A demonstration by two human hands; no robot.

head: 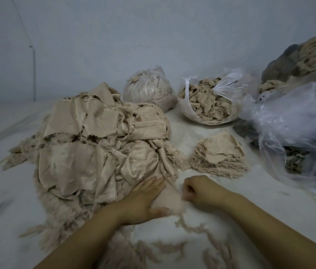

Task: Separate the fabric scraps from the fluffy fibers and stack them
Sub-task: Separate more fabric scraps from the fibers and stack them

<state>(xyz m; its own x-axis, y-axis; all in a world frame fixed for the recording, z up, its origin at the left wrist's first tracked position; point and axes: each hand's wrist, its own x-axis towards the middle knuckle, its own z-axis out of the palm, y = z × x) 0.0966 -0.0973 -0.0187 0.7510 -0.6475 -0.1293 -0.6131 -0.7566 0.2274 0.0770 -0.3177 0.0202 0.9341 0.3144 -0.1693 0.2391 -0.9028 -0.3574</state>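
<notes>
Hands at pile's near edge: left hand [143,202] lay flat on scrap [169,199]; right hand [198,193] fisted, pinching its edge w/ stack [219,154] just beyond.

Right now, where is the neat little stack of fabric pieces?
In the head view the small stack of fabric scraps sits right of centre on the white surface, between the big pile of fabric and the clear plastic bags.

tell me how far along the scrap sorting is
Done: a small neat stack of scraps sits right of centre, and an open bag holds fluff. In hand: the left hand lies flat on one scrap while the right hand pinches its edge. Left: the big pile remains unsorted, so most of the work is ahead.
</notes>
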